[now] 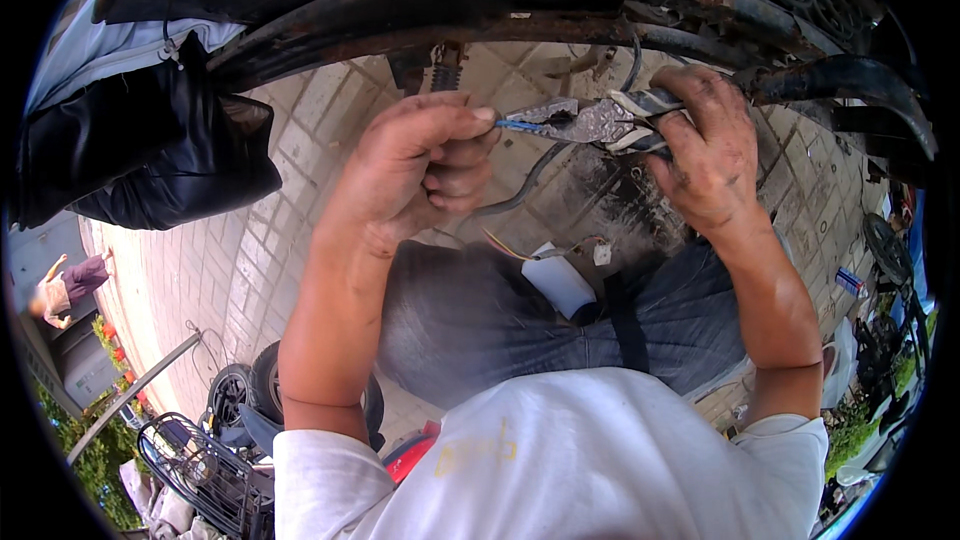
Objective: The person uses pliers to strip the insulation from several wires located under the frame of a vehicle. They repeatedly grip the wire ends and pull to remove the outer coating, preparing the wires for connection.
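My left hand (425,165) pinches the end of a thin blue wire (520,125) between thumb and forefinger, just under a rusty black tube frame (480,15). My right hand (705,145) grips a pair of grey pliers (590,122) by their white handles; the jaws close on the blue wire from the right. A black cable (525,185) curves down between both hands. Below them, a small white cylinder (560,285) with short yellow and red wires lies on my lap.
A black seat cover (140,150) hangs at the left. Paved brick ground (250,250) lies below. A wheel and wire basket (205,460) of a parked vehicle sit at lower left. Another person (65,285) stands far left. Dark frame parts (850,80) crowd the right.
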Tool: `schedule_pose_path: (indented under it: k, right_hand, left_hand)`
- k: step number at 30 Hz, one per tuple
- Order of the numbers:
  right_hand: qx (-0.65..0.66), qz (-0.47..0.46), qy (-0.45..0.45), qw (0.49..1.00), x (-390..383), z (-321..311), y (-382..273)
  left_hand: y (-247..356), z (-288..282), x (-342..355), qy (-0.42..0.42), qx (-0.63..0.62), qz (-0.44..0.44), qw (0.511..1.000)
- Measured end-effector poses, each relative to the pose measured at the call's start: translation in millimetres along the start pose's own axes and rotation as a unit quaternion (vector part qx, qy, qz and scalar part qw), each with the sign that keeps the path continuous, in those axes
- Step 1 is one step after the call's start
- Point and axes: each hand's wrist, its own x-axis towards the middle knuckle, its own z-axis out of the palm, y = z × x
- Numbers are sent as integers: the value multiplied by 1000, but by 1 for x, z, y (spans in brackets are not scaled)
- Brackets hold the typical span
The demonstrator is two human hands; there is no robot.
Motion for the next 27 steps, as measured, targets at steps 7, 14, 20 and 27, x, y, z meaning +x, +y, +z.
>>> schedule_pose_path:
  k: [7, 14, 20, 27]
  right_hand:
    - [-25, -16, 17, 999, 0, -1, 2]
    - [-41, -13, 30, 999, -1, 1, 3]
    - [-28, -16, 21, 999, 2, -1, 3]
    - [-27, -16, 31, 999, 0, 1, 4]
  left_hand:
    - [-1, -2, 0, 9, 12, -8, 1000]
    - [-2, 4, -1, 41, 37, -13, 998]
    - [-3, 2, -2, 14, 45, -1, 999]
    - [-3, 5, -5, 38, 72, 39, 996]
